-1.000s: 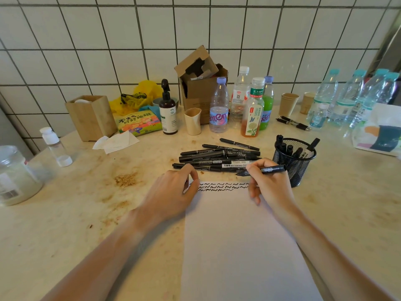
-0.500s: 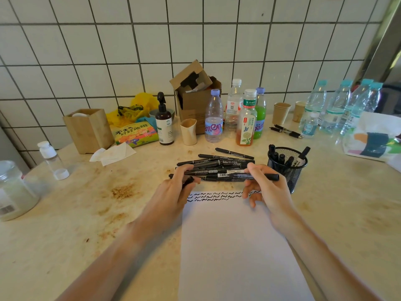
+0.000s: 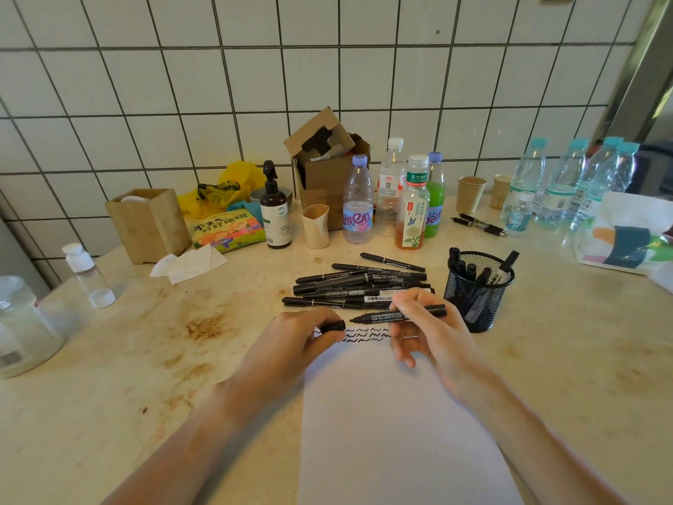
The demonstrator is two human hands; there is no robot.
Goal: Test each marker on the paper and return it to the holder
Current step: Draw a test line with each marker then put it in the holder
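Note:
My right hand (image 3: 428,331) pinches a black marker (image 3: 397,316) held level above the top of the white paper (image 3: 397,424), its bare tip pointing left. My left hand (image 3: 295,344) pinches the marker's black cap (image 3: 333,326) a short gap from that tip. Rows of black squiggles (image 3: 364,334) run along the paper's top edge, partly hidden by both hands. A pile of several black markers (image 3: 360,284) lies on the counter just beyond the paper. The black mesh holder (image 3: 477,297) stands right of the pile with several markers in it.
Behind the pile stand drink bottles (image 3: 411,209), a cardboard box (image 3: 327,165), a pump bottle (image 3: 275,213) and a beige cup (image 3: 316,226). Water bottles (image 3: 568,180) and a bag (image 3: 626,235) sit at right. A wooden box (image 3: 147,222) and a jar (image 3: 22,329) sit at left.
My right hand lifted the marker off the paper and turned it level. My left hand left the paper and now holds the cap up near the marker's tip.

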